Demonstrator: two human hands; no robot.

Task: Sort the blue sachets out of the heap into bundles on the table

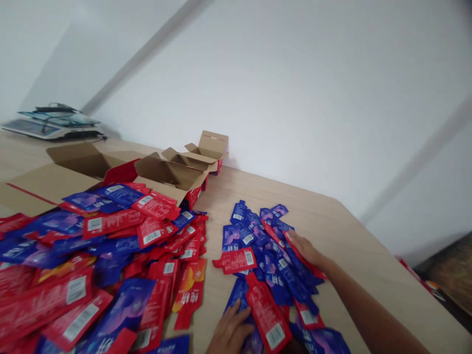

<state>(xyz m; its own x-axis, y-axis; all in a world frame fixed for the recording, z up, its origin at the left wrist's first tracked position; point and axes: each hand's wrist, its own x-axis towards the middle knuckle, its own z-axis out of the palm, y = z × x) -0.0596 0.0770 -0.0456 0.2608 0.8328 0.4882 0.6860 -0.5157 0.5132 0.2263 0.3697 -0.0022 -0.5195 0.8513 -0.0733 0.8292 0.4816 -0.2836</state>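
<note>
Seemingly to keep the mostly blue pouches (pixel 272 275) gathered, the left hand (pixel 229 330) and right hand (pixel 309 251) flank them, fingers laid over, any grip impossible to tell.

Close head-worn view, forward-down across the table (pixel 320 216)
</note>
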